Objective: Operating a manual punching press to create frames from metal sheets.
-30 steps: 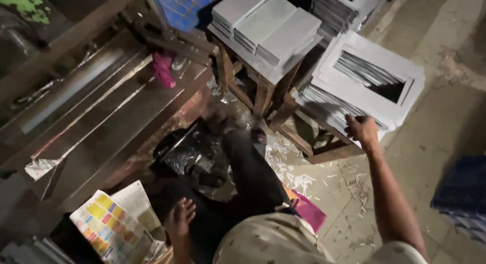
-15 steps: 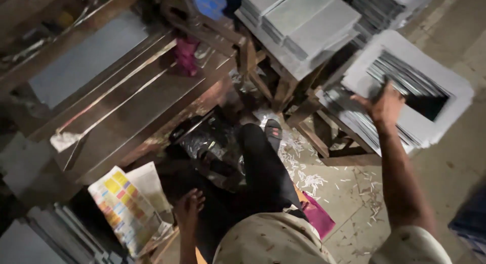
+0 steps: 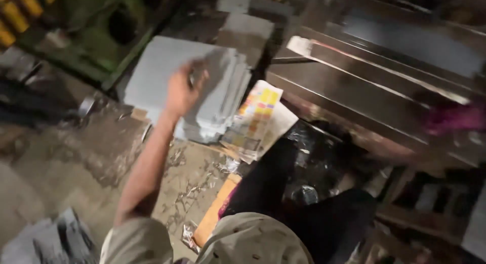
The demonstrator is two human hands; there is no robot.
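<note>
My left hand (image 3: 183, 89) reaches out to a stack of grey sheets (image 3: 147, 72) on the floor to my left. Its fingers curl over the top sheets near the stack's right side, where the sheets (image 3: 223, 97) look fanned and tilted. The picture is blurred by motion. Right of the stack lies a pile of printed sheets with coloured squares (image 3: 258, 117). My right hand is out of view. My legs in black trousers (image 3: 263, 183) stretch forward from the beige shirt at the bottom.
A long dark workbench with metal rails (image 3: 374, 87) runs across the upper right, with something pink (image 3: 453, 117) on it. A green machine (image 3: 101, 26) and yellow objects (image 3: 20, 11) stand at the upper left. Paper scraps (image 3: 192, 183) and an orange sheet (image 3: 215, 213) lie on the floor.
The view has swung from the stacks on my right to the floor on my left. My right hand has left the view; my left hand has moved onto the grey stack.
</note>
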